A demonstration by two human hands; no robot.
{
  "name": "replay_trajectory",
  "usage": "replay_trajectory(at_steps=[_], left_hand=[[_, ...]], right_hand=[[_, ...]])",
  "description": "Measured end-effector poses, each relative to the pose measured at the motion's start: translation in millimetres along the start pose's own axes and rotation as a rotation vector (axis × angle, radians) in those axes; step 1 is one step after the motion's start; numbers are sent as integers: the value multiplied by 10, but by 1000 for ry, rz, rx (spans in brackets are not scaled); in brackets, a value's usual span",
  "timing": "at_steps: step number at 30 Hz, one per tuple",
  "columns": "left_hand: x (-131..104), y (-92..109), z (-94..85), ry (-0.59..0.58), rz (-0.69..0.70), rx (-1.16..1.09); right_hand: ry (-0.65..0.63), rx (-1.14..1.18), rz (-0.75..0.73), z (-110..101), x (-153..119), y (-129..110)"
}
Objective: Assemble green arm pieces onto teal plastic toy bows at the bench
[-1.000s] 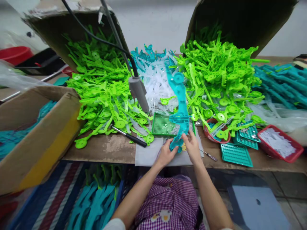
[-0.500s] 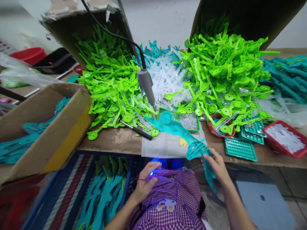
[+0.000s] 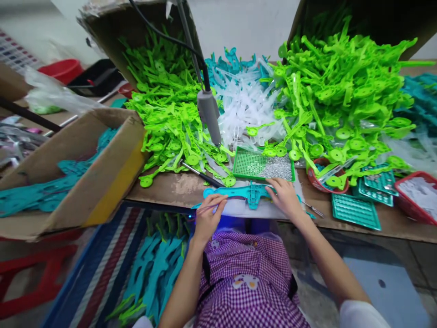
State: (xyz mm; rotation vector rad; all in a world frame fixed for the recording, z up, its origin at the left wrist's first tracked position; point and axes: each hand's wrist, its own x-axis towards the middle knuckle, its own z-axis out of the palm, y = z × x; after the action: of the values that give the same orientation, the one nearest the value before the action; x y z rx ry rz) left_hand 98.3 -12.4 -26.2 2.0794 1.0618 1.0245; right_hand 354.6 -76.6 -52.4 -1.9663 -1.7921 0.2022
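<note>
A long teal plastic part (image 3: 251, 193) lies across a pale cloth (image 3: 244, 210) at the table's front edge. My left hand (image 3: 209, 216) is at its left end, fingers pinched on a thin purple wire (image 3: 235, 197) that runs along the part. A small blue light (image 3: 190, 216) glows just left of that hand. On the part's right half, my right hand (image 3: 286, 198) grips it with fingers over the far edge. Behind the part stands a green tray (image 3: 244, 176) of small silvery screws (image 3: 278, 167).
A grey electric screwdriver (image 3: 208, 114) hangs over the table. Lime-green parts (image 3: 170, 132) are heaped around clear plastic strips (image 3: 249, 102). A black-handled tool (image 3: 209, 179) lies left of the tray. Red baskets (image 3: 414, 200) and green trays (image 3: 355, 212) sit right; a cardboard box (image 3: 112, 168) stands left.
The teal part has come down from a raised tilt to lie flat on the cloth. My left hand has moved up from the lap to its left end, bringing the wire along.
</note>
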Motion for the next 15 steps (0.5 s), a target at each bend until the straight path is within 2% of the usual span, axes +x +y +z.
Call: replay_trajectory(at_steps=[2, 4, 6, 8, 10, 13, 15], left_hand=[[152, 45, 23, -20, 36, -50], [273, 110, 38, -4, 60, -121], [350, 168, 39, 26, 50, -174], [369, 193, 52, 54, 4, -232], [329, 180, 124, 30, -64, -332], [194, 145, 383, -115, -211, -507], [98, 147, 601, -159, -364, -621]], right_hand=[[75, 99, -68, -14, -55, -226], [2, 161, -165, 11, -54, -426], [-74, 202, -177, 67, -9, -534], [-105, 350, -98, 123, 37, -535], [-100, 614, 57, 157, 57, -473], [-8, 908, 310, 174, 43, -381], [74, 918, 379, 182, 22, -357]])
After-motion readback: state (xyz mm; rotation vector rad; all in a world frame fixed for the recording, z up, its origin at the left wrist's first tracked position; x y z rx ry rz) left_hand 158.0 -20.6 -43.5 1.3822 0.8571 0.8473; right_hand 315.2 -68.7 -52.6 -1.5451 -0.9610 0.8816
